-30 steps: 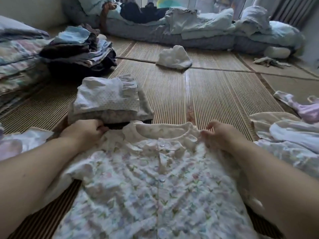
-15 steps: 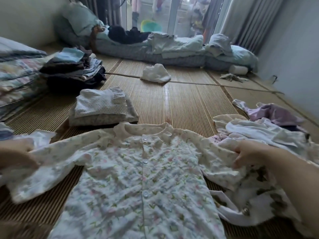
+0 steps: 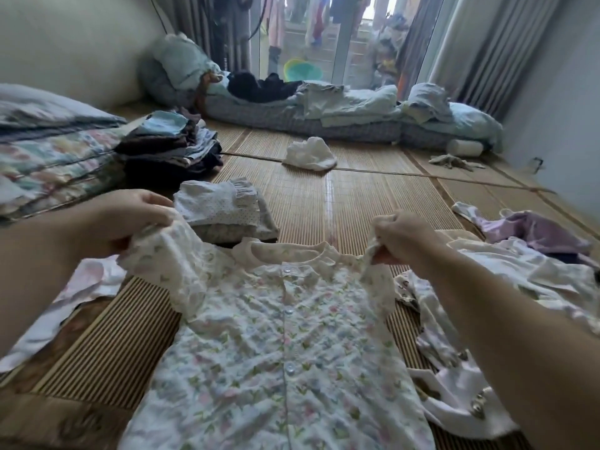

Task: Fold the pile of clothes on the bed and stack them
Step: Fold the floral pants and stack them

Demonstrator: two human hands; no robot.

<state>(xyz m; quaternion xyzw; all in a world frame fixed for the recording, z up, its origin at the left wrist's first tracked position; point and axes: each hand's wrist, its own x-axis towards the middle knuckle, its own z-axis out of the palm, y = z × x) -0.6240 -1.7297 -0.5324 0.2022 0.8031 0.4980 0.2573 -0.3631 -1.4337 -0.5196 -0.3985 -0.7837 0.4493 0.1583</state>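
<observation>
A white floral button-front shirt (image 3: 285, 345) lies face up on the bamboo mat (image 3: 363, 196) in front of me. My left hand (image 3: 130, 219) grips its left sleeve, lifted and drawn in over the shoulder. My right hand (image 3: 399, 238) pinches the right sleeve, raised above the right shoulder. Just beyond the collar sits a small stack of folded pale clothes (image 3: 220, 212). An unfolded pile of white and lilac garments (image 3: 519, 264) lies to my right.
A taller stack of dark folded clothes (image 3: 172, 147) stands at the back left beside folded quilts (image 3: 48, 151). A crumpled white garment (image 3: 310, 154) lies mid-mat. Bedding (image 3: 357, 115) runs along the far wall by the glass door. A pale cloth (image 3: 78, 293) lies at my left.
Both sleeves were spread out flat half a second ago; now my hands have lifted them and brought them inward toward the shirt's shoulders. The view has tilted up.
</observation>
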